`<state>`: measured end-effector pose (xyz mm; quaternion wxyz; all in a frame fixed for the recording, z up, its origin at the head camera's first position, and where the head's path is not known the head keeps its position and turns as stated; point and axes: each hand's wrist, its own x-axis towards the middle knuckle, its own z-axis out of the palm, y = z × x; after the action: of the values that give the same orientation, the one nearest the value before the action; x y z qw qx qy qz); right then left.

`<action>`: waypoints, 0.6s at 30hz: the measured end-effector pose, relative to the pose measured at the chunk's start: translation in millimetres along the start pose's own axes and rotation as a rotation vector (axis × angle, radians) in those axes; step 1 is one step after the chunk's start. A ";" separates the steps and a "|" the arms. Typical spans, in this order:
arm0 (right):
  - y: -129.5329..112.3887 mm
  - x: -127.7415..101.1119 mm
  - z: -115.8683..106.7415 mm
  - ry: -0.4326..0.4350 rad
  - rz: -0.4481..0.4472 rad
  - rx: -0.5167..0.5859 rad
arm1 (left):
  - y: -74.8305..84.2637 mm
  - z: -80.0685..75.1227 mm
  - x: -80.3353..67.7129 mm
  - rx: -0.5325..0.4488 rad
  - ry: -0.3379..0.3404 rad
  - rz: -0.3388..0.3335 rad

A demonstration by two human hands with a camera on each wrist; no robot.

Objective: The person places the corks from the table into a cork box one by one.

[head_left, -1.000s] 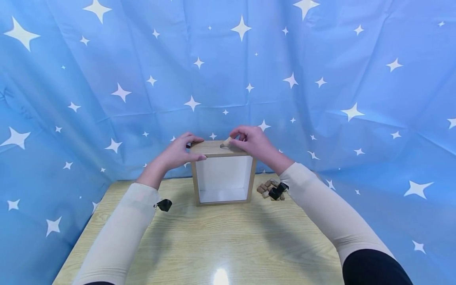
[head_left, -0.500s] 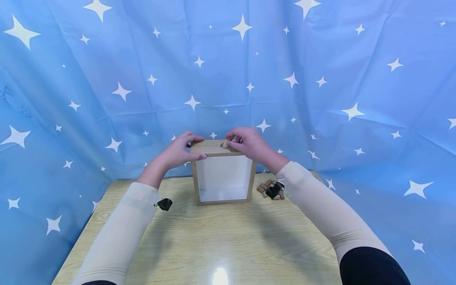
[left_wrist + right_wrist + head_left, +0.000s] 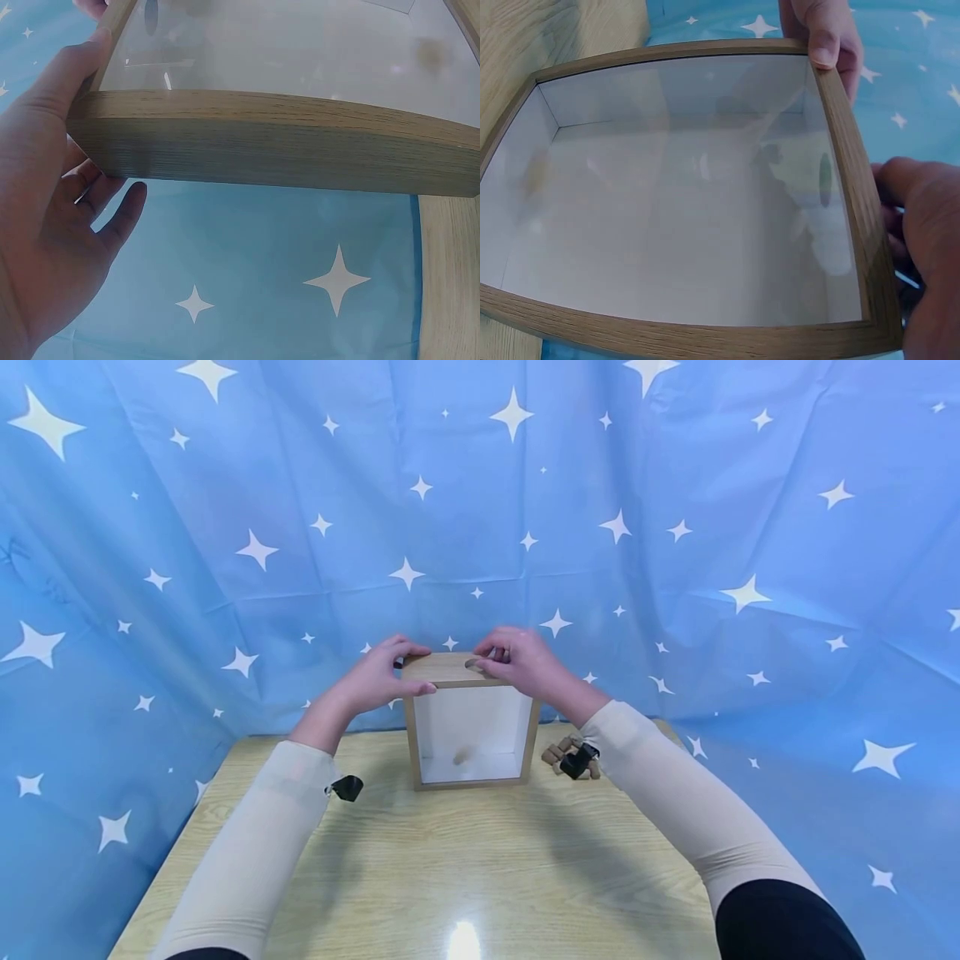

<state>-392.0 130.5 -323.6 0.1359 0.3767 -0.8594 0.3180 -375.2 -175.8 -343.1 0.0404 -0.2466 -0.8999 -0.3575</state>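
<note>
A wooden shadow box (image 3: pixel 442 670) with a clear front and white inside stands upright on the table. My left hand (image 3: pixel 375 681) grips its upper left corner, thumb along the front edge and fingers behind. On the top panel, my bent right-hand fingers rest beside a small hole (image 3: pixel 471 663); I see nothing held between them. Inside the box, low down, a small tan piece (image 3: pixel 462 755) shows as a blur, cork-like in colour. In the right wrist view the same blurred piece (image 3: pixel 535 174) appears behind the pane, with my right hand (image 3: pixel 937 232) at the box's top edge.
Several small tan pieces (image 3: pixel 557 753) lie in a pile right of the box, partly hidden by the black wrist camera (image 3: pixel 579 762). A blue curtain with white stars (image 3: pixel 480 510) hangs behind the pale wooden table (image 3: pixel 450 860).
The small tan piece between my right fingers went down into the hole, left my hand and is now inside the box. My right hand shifted slightly left; my left hand stayed put.
</note>
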 end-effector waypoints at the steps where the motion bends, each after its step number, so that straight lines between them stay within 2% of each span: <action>1: -0.2 -0.3 -0.3 0.004 0.001 0.003 | 0.5 0.0 0.0 -0.004 0.001 -0.001; 10: -0.6 -9.8 -8.6 0.054 -0.007 0.032 | 0.2 0.0 0.7 -0.005 0.001 -0.003; 18: 6.2 -30.8 -25.8 0.104 0.042 0.057 | 1.1 0.0 -0.7 -0.014 -0.009 -0.012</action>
<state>-375.8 167.7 -321.3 0.1631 0.3452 -0.8495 0.3641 -374.1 -175.5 -342.6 0.0324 -0.2428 -0.8991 -0.3628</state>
